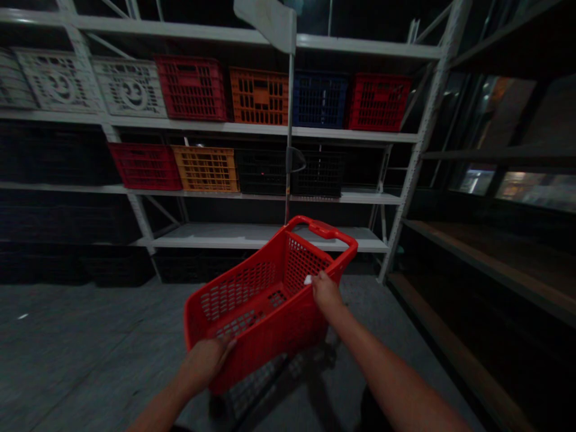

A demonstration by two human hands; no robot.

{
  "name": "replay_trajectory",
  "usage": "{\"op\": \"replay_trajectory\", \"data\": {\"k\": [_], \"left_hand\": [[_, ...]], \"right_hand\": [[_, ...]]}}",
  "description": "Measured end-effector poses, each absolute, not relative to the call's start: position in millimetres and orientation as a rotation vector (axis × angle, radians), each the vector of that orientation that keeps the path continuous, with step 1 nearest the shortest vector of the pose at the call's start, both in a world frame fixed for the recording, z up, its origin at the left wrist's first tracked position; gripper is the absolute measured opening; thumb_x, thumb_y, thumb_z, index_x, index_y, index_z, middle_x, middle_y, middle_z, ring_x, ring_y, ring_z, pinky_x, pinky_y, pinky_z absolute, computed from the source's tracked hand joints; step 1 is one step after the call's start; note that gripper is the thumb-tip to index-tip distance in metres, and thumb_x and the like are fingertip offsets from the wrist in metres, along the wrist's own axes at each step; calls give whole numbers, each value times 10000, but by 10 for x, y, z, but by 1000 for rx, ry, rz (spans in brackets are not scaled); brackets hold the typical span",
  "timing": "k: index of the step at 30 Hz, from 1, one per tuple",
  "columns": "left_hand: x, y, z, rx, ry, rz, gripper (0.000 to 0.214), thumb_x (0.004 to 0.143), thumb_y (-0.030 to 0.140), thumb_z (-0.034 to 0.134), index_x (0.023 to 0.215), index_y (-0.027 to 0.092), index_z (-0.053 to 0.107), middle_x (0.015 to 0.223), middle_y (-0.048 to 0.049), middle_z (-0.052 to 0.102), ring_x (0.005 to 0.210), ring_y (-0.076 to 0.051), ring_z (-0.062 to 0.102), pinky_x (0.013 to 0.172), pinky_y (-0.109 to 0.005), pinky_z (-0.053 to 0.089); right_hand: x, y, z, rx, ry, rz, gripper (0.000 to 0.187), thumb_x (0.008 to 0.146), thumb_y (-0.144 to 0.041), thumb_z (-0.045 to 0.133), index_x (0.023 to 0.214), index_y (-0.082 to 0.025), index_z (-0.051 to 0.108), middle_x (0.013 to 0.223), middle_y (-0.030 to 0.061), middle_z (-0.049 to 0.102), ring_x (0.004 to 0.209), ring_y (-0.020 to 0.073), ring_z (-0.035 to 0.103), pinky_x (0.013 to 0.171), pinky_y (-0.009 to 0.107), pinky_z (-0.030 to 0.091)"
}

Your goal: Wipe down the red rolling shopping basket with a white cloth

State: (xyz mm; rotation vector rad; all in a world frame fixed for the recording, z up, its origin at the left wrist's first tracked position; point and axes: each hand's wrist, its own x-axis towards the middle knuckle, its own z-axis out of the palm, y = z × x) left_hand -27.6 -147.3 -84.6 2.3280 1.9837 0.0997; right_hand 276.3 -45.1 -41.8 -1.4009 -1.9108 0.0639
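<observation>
I hold a red plastic basket with a lattice wall and a red handle at its far end, tilted above the floor. My left hand grips its near lower corner, fingers wrapped over the rim. My right hand is closed on the right rim near the handle. The inside of the basket looks empty. A small white bit shows by my right fingers; I cannot make out what it is.
White metal shelving ahead carries white, red, orange, blue and black crates on two levels; its lowest shelf is bare. A thin pole stands before it. Dark wooden shelves run along the right. Grey concrete floor.
</observation>
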Motion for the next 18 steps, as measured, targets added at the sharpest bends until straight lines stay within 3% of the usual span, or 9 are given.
{"op": "replay_trajectory", "data": {"k": [4,9,14,18], "left_hand": [[-408,-1522,-756,2314,1956,142,545,854,460,122,926,190,590,852,-75,662,834,-177,604,794,-292,420],[-99,-1392,-560,2279,2108,128,651,823,555,110,721,178,630,757,-95,664,770,-219,616,717,-317,430],[736,-1013,-471,2398,2028,328,551,841,534,161,1035,198,553,861,-85,673,808,-189,625,704,-286,449],[1030,-835,-547,2396,2169,273,594,867,464,111,923,135,602,784,-150,666,785,-249,631,680,-362,469]], "right_hand": [[3336,-247,-125,-1637,-1863,-219,242,825,-195,400,832,-142,635,846,80,559,621,127,480,583,238,333],[3166,-432,-198,-1587,-1903,-273,257,841,-153,358,850,-129,614,861,81,556,667,132,497,615,228,350],[2507,-702,-522,-1445,-2063,-224,201,805,-106,406,803,-171,596,807,43,562,610,116,489,580,212,344],[2436,-658,-543,-1413,-2118,-218,192,796,-129,419,749,-189,596,786,42,556,561,123,468,548,237,329]]}}
